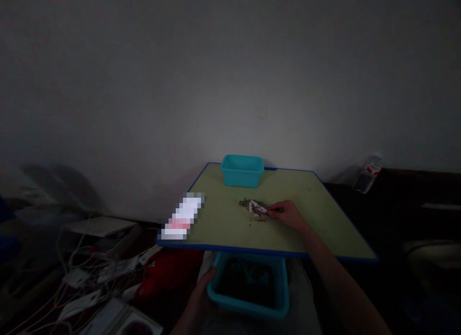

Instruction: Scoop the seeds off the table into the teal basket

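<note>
A small heap of dark brown bits [245, 203] lies on the pale green tabletop [219, 220], mixed with several whitish-pink pieces [255, 208]. My right hand [288, 214] reaches over from the right, thumb and fingers pinched together at the heap's right edge. Whatever is between those fingertips is too small and dim to name. Below the table's near edge, a teal plastic basin [248, 309] rests over my lap, with dark contents inside. Gripping its left rim is my left hand [206, 287], thumb on top. Its other fingers are mostly hidden.
A second teal basin [242, 176] stands at the table's back, near the wall. A pixelated, lit phone-like screen [183, 217] sits at the left edge. Cables and power strips [118, 270] and red cloth [169, 275] lie lower left. A clear bottle [367, 174] is at right.
</note>
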Demonstrator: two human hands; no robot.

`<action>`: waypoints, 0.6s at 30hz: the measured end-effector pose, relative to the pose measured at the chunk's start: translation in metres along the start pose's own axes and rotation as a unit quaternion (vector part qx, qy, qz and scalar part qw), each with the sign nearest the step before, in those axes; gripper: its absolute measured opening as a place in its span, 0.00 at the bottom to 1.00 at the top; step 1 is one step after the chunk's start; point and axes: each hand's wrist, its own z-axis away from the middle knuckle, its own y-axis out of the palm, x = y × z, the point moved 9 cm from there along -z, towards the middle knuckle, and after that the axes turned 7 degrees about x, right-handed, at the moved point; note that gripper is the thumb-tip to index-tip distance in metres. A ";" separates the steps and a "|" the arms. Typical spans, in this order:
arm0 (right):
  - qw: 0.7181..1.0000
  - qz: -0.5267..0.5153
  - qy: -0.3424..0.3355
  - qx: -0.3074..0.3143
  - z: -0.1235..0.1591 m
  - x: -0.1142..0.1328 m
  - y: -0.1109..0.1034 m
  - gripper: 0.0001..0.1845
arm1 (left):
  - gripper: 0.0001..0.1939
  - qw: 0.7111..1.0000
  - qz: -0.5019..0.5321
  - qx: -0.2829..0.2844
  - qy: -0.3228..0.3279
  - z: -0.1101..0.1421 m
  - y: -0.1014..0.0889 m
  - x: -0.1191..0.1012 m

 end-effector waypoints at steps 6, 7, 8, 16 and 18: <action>1.000 -0.004 -0.001 -0.004 0.000 0.001 -0.001 0.11 | 0.35 0.999 -0.036 0.013 0.017 0.002 0.004 -0.001; 1.000 -0.001 0.000 -0.006 0.000 0.001 -0.001 0.11 | 0.36 0.999 -0.027 0.021 0.013 0.001 0.004 0.000; 1.000 0.002 0.001 -0.007 0.000 0.001 -0.002 0.10 | 0.37 0.999 -0.018 0.025 0.013 0.000 0.004 0.001; 1.000 -0.004 0.011 -0.007 0.000 -0.002 -0.003 0.11 | 0.34 0.999 -0.036 0.010 0.019 -0.003 -0.001 -0.001; 1.000 -0.009 0.013 -0.011 0.000 -0.004 -0.007 0.12 | 0.36 1.000 -0.026 -0.004 0.010 -0.001 -0.002 -0.001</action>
